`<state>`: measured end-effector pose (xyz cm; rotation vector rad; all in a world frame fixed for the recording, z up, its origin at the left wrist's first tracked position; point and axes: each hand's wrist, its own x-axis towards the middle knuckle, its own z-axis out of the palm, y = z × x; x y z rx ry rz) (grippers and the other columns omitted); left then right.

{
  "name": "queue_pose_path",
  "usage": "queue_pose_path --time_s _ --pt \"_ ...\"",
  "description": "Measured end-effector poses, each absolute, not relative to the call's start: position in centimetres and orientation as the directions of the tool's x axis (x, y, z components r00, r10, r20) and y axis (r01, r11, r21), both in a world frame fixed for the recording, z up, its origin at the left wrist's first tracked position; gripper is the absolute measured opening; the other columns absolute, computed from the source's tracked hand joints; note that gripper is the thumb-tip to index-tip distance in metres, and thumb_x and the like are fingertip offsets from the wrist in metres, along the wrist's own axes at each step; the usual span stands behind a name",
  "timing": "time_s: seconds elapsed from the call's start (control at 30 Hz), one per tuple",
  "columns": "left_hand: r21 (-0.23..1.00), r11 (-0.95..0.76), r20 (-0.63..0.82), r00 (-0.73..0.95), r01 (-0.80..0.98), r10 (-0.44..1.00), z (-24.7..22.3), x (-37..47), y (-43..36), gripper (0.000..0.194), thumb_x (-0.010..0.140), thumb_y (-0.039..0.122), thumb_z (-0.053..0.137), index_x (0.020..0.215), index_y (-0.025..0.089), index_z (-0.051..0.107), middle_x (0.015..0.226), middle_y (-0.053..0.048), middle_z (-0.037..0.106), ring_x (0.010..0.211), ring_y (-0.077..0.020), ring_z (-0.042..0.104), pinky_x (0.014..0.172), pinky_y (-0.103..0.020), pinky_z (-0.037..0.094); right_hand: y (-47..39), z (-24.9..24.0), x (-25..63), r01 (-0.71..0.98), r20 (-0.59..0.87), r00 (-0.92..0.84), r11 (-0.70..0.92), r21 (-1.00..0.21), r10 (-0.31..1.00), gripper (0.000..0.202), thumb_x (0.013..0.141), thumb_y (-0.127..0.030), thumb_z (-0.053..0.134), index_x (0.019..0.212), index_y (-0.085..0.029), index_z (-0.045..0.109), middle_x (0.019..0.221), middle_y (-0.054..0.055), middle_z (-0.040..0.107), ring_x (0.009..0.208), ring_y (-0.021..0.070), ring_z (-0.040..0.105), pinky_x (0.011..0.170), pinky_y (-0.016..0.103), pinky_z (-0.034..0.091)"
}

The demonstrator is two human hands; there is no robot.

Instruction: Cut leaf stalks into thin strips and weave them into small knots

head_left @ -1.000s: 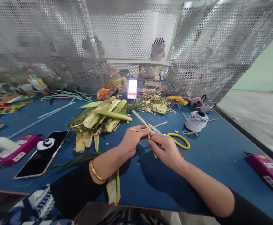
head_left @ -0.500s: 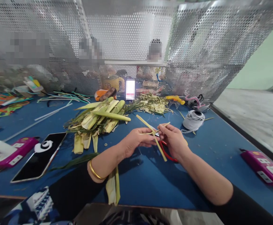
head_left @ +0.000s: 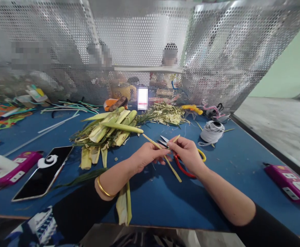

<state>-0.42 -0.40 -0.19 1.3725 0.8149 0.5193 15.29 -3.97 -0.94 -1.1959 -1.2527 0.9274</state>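
Note:
A long pale yellow-green plant strip slants between my hands over the middle of the table. My left hand pinches it between thumb and fingers near its middle. The fingers of my right hand close on a short end of strip that sticks up past the thumb; where the pieces cross is partly hidden by the fingertips. Beneath my right hand lies a pair of scissors with red and yellow handles, their blades apart and pointing away to the left.
A heap of green-yellow stalks and husks lies left of centre, with shredded scraps behind. A white cord spool stands at right. A phone and magenta devices flank me. A perforated metal screen borders the far side.
My hands have shifted slightly, uncovering the scissor blades and yellow handle. The crossing strip pieces that spread apart before now lie closer together, and the long strip has moved a little left.

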Motion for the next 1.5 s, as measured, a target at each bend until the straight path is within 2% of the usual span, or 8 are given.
queue_pose_path --time_s 0.37,0.53,0.63,0.83,1.07,1.17,1.3,1.5 --pt "0.975 0.167 -0.222 0.64 0.146 0.736 -0.2 -0.2 -1.0 0.021 0.072 0.035 0.066 0.073 0.014 0.068 0.062 -0.002 0.065 0.048 -0.0073 0.047 0.045 -0.021 0.026 -3.9 -1.5 15.6 0.242 0.201 0.162 0.159 -0.957 0.966 0.029 0.074 -0.044 0.062 0.063 -0.018 0.057 0.05 -0.004 0.05 0.047 0.0111 0.045 0.048 0.025 0.035" --pt "0.964 0.062 -0.214 0.623 0.257 0.752 -0.2 0.1 -1.3 0.028 0.078 0.04 0.058 0.071 0.015 0.067 0.055 0.0 0.059 0.043 -0.0074 0.04 0.046 -0.021 0.028 -3.9 -0.5 16.7 0.636 0.527 0.17 0.316 -0.704 0.833 0.024 0.08 -0.035 0.061 0.097 -0.018 0.066 0.085 0.005 0.063 0.079 0.0186 0.058 0.07 0.031 0.043" --pt "0.919 -0.103 -0.195 0.664 0.381 0.722 -0.6 0.2 -1.5 0.032 0.08 0.042 0.054 0.07 0.016 0.069 0.049 0.001 0.054 0.042 -0.0089 0.041 0.046 -0.021 0.03 -4.4 0.1 16.6 0.737 0.551 0.026 0.357 -0.574 0.834 0.019 0.083 -0.035 0.06 0.09 -0.021 0.07 0.077 0.004 0.061 0.075 0.0175 0.057 0.073 0.032 0.041" --pt "0.838 -0.23 -0.221 0.693 0.495 0.686 -1.6 0.4 -1.9 0.029 0.077 0.041 0.056 0.07 0.018 0.071 0.045 0.002 0.052 0.042 -0.011 0.045 0.045 -0.021 0.031 -5.1 -0.2 15.2 0.517 0.303 -0.127 0.324 -0.792 0.945 0.018 0.082 -0.033 0.058 0.071 -0.019 0.061 0.061 -0.003 0.054 0.057 0.0115 0.048 0.054 0.024 0.037" --pt "0.923 -0.039 -0.191 0.543 0.383 0.818 -0.6 0.3 -1.4 0.036 0.08 0.041 0.053 0.062 0.016 0.071 0.041 0.001 0.049 0.04 -0.0093 0.04 0.045 -0.022 0.029 -5.5 0.3 15.4 0.501 0.426 0.113 0.319 -0.805 0.898 0.013 0.083 -0.031 0.055 0.075 -0.02 0.056 0.06 -0.003 0.053 0.055 0.0115 0.051 0.054 0.023 0.04" --pt "0.959 0.121 -0.227 0.444 0.255 0.867 -0.4 0.2 -1.0 0.032 0.08 0.038 0.054 0.064 0.014 0.07 0.042 0.002 0.049 0.038 -0.0073 0.034 0.042 -0.022 0.024 -5.8 0.5 15.3 0.641 0.523 0.073 0.362 -0.676 0.849 0.012 0.085 -0.029 0.054 0.079 -0.02 0.06 0.064 0.0 0.063 0.059 0.0133 0.058 0.057 0.024 0.042" --pt "0.964 0.217 -0.258 0.344 0.154 0.903 -0.8 0.2 -0.5 0.023 0.077 0.03 0.056 0.065 0.014 0.068 0.046 0.001 0.053 0.037 -0.0064 0.036 0.04 -0.021 0.019 -6.3 0.1 15.0 0.827 0.658 -0.122 0.443 -0.347 0.743 0.02 0.09 -0.028 0.05 0.078 -0.021 0.065 0.073 0.004 0.07 0.065 0.0153 0.061 0.063 0.027 0.042" --pt "0.965 0.262 -0.261 0.279 0.034 0.924 -1.4 0.7 -0.5 0.031 0.079 0.04 0.056 0.067 0.014 0.067 0.048 0.0 0.053 0.037 -0.0067 0.039 0.038 -0.021 0.021 -6.7 -0.5 14.0 0.857 0.672 -0.4 0.513 0.034 0.623 0.027 0.094 -0.017 0.045 0.078 -0.019 0.067 0.075 0.004 0.07 0.07 0.0152 0.061 0.073 0.03 0.039"
